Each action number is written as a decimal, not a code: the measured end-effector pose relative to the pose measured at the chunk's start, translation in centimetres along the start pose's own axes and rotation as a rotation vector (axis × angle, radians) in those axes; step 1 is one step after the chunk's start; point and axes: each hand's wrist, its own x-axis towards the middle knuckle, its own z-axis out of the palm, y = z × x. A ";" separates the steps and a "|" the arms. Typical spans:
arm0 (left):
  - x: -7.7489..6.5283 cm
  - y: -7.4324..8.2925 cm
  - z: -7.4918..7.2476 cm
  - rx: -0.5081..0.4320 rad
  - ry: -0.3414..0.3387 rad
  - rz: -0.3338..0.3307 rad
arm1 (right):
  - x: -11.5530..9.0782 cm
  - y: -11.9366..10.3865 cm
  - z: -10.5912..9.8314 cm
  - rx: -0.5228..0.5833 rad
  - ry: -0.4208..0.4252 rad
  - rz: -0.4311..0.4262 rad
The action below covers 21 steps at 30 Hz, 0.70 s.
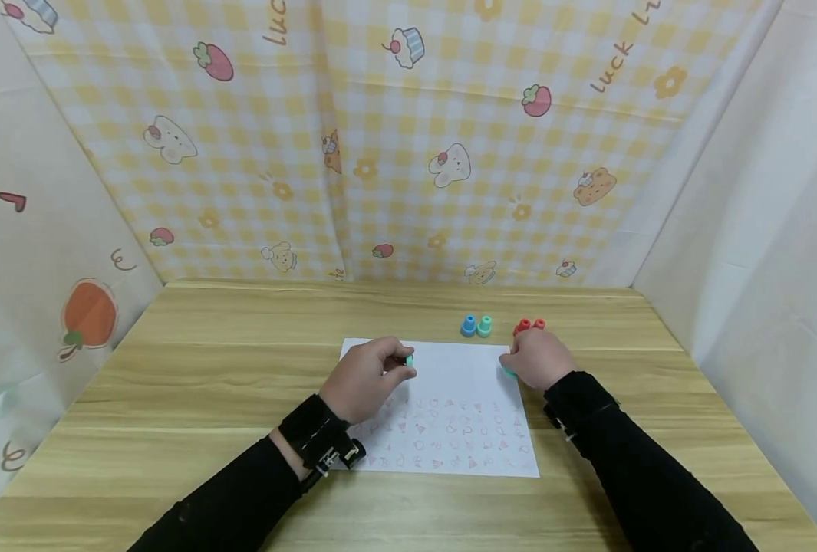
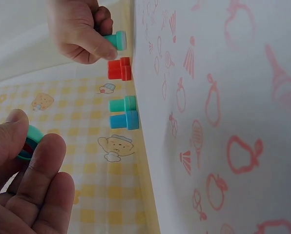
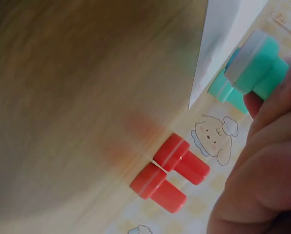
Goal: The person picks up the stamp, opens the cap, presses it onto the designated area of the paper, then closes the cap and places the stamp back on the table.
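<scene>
My left hand is over the left part of a white sheet of paper, pinching a small round green cap between thumb and fingertips. The cap's hollow inside looks dark. My right hand grips a green stamp by its narrow handle, near the sheet's right edge. The stamp's wide end, with a pale face, is uncovered. Rows of small red prints of fruit, shuttlecocks and rackets cover the sheet's lower half.
Behind the sheet, a blue stamp and another green stamp stand side by side. Two red stamps stand together just beyond my right hand. A yellow checked cloth hangs along the back edge of the wooden table.
</scene>
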 end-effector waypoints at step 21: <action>-0.1 0.1 -0.1 -0.004 -0.008 -0.008 | 0.3 -0.2 0.2 -0.009 -0.038 0.045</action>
